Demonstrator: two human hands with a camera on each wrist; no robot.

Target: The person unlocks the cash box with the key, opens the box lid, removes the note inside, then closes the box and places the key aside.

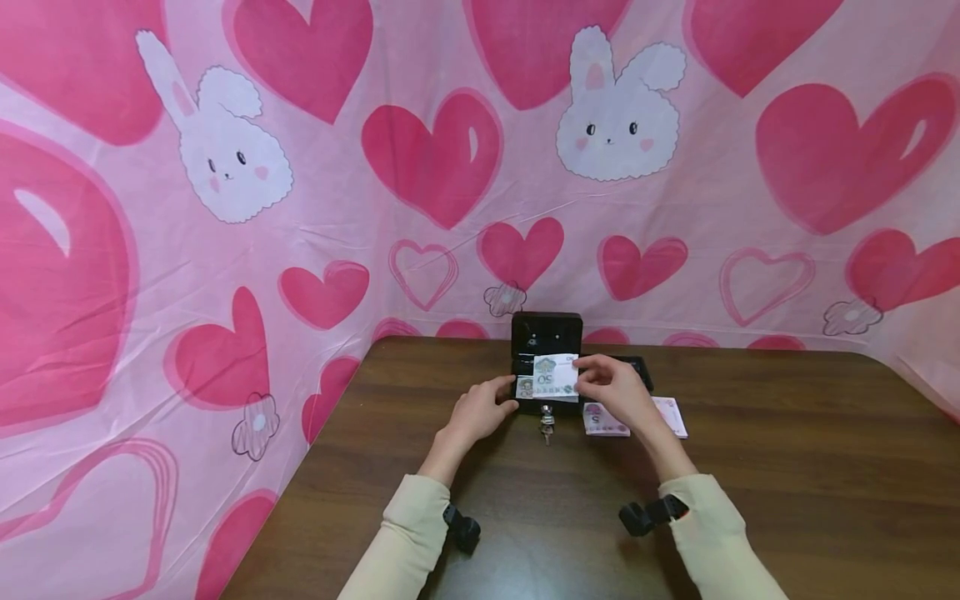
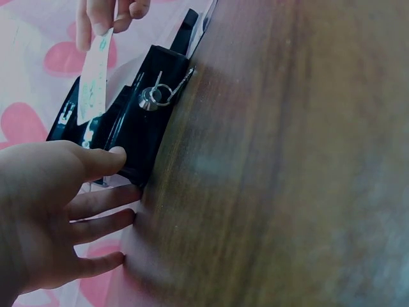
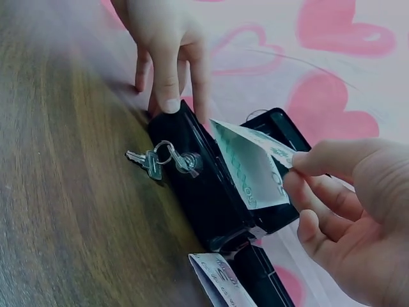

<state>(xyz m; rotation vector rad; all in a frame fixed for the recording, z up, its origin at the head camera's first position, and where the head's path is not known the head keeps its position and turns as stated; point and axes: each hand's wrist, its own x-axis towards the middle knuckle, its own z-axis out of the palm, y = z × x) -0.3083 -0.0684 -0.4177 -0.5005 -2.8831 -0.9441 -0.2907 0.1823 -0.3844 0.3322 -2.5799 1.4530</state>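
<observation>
A person in pale sleeves works at a brown wooden table (image 1: 787, 500), holding a green-printed banknote (image 1: 553, 377) marked 50 over an open black cash box (image 3: 195, 198). The right hand (image 1: 615, 390), at three o'clock from the box, pinches the note's near edge between thumb and fingertips; whether the note's far end touches the box, I cannot tell. The left hand (image 1: 480, 408) rests at about eight o'clock, its fingers apart and fairly straight, the thumb touching the box's front corner and nothing in its grip. A second note (image 1: 523, 386) lies in the box, partly covered from above by the held one. The lid (image 1: 558, 327) stands raised at twelve o'clock; a ring of keys (image 1: 547, 429) hangs from the front lock at six. Pinkish-purple banknotes (image 1: 605, 419) lie on the table at four o'clock, just beside the box and partly hidden under the right forearm, and a black tray (image 1: 640, 371) sits near two to three o'clock behind the right hand. Beyond, a pink backdrop (image 1: 427, 158) carries red hearts and white rabbit faces. A small black camera (image 1: 463, 531) is worn at the left wrist, another at the right.
</observation>
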